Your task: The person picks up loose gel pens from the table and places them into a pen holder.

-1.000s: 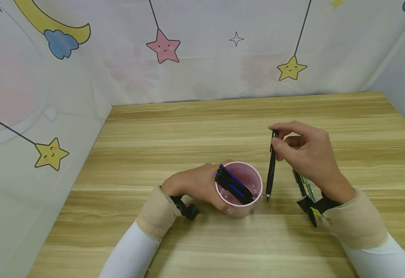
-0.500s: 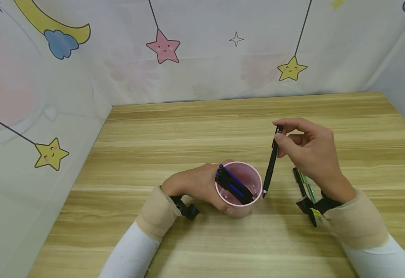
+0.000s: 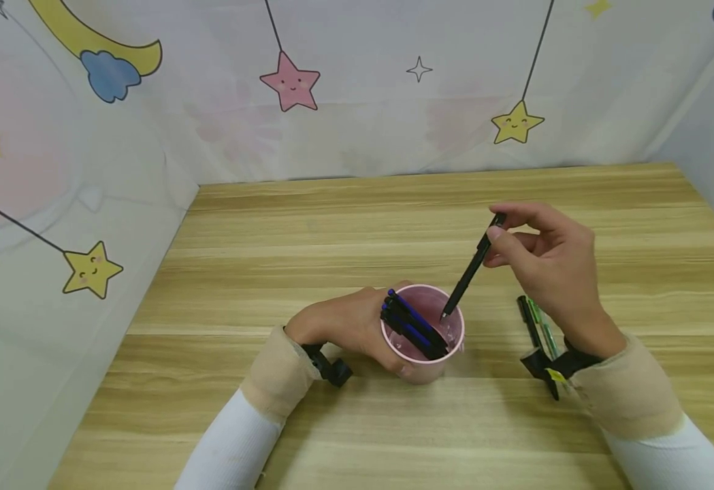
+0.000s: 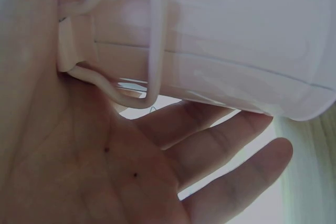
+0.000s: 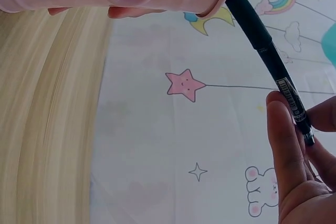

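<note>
A pink cup (image 3: 424, 371) stands upright on the table, and my left hand (image 3: 350, 323) grips it round its left side. Several black and blue pens (image 3: 414, 327) lean together inside it. In the left wrist view a looped handle (image 4: 157, 40) shows on the cup's side, close to the palm. My right hand (image 3: 546, 255) pinches a black pen (image 3: 469, 275) near its upper end, thumb against fingers. The pen slants down to the left, its tip inside the cup's mouth. In the right wrist view the cup's rim hides the tip of the pen (image 5: 262, 40).
Under and beside my right wrist lie a black pen (image 3: 528, 320) and a green and clear pen (image 3: 543, 327). The wood-grain table (image 3: 307, 238) ends at a white cloth backdrop (image 3: 357, 136) printed with stars.
My right hand has moved slightly up and right, tilting the black pen. Its tip has passed from outside the cup's right side over the rim to inside the mouth. The left hand stays put.
</note>
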Demonstrator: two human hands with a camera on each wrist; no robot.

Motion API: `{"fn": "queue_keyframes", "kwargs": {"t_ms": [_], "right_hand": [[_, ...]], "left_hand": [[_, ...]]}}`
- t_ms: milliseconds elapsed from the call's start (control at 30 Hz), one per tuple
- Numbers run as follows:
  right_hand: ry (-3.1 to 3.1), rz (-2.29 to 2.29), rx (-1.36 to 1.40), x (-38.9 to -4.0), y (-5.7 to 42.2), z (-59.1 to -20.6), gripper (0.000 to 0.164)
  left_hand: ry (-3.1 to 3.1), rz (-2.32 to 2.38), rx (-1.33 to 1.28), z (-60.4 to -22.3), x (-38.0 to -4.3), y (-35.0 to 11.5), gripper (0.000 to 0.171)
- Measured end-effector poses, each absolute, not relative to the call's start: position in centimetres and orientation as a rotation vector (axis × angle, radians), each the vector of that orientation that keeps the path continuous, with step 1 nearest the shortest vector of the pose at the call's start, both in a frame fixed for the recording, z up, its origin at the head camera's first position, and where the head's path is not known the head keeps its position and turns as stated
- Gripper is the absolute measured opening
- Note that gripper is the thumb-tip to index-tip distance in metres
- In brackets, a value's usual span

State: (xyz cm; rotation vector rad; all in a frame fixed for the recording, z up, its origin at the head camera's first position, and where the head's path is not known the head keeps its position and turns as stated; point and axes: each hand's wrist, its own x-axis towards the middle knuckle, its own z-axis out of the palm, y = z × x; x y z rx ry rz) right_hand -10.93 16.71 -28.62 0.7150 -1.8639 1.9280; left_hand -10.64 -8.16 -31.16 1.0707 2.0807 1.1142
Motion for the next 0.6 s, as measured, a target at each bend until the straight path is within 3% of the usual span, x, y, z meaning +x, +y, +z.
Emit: {"fn": "queue_keyframes", "kwargs": {"t_ms": [600], "right_hand": [[-1.834,1.798,1.222,-10.5,15.7,-28.1,0.035]], "left_hand": [[2.096,1.14,1.069,-35.1,-12.1,-8.3,0.085]]}}
